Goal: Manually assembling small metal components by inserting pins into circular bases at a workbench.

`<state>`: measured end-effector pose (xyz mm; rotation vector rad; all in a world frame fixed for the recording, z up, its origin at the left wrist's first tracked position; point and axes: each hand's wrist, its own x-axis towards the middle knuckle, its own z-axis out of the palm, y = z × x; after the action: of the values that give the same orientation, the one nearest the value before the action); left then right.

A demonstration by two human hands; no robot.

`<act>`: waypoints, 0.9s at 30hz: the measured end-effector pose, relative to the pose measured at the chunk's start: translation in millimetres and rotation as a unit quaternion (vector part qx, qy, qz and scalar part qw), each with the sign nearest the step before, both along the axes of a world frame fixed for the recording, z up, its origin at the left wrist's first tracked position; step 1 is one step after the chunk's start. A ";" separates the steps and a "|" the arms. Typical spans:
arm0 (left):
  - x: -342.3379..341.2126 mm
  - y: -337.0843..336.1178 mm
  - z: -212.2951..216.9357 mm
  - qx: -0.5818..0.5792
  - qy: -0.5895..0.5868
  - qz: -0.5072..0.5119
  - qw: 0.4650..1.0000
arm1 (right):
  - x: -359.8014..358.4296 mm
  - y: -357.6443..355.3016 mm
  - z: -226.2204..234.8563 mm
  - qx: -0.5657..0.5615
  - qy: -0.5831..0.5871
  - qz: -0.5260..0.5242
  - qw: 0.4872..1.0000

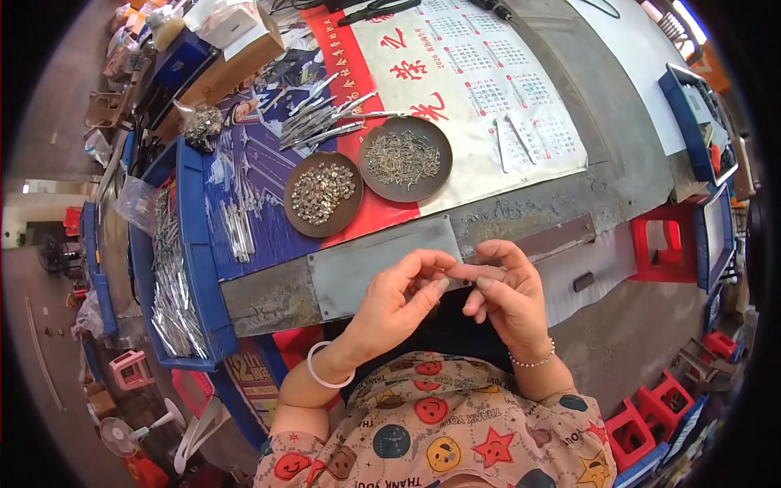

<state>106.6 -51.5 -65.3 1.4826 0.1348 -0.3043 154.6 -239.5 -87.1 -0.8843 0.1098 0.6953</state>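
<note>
My two hands meet above the near table edge, in front of a grey metal plate (366, 268). My left hand (394, 297) is curled, with thumb and forefinger pressed together. Close against its fingertips is my right hand (512, 297), one finger stretched toward the left hand and its thumb bent in against that finger. Whatever sits between the fingertips is too small or hidden to make out. Beyond the hands stand two round brown dishes: the left dish (297, 221) holds small round silvery parts (324, 193), the right dish (425, 193) thin short metal pins (403, 159).
Long silvery metal tools (313, 122) lie heaped behind the dishes. At left, a blue bin (195, 244) holds more metal strips (172, 301). Tweezers (521, 140) rest on a calendar sheet (455, 73). A red stool (663, 244) stands right of the table.
</note>
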 end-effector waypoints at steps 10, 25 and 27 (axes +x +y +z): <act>-24.0 -8.9 5.1 0.144 -0.063 0.068 0.985 | -22.9 -0.7 20.9 -0.026 -0.074 0.115 0.990; -52.4 -2.9 3.4 0.153 -0.079 0.096 0.980 | -34.5 5.1 25.1 0.030 0.032 0.130 0.991; -54.3 -2.0 2.6 0.143 -0.077 0.100 0.982 | -34.7 6.0 25.3 0.029 0.036 0.134 0.990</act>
<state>52.3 -53.5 -62.7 1.7549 0.2073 -0.0056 119.9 -233.5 -61.8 -0.8254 0.0340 0.9777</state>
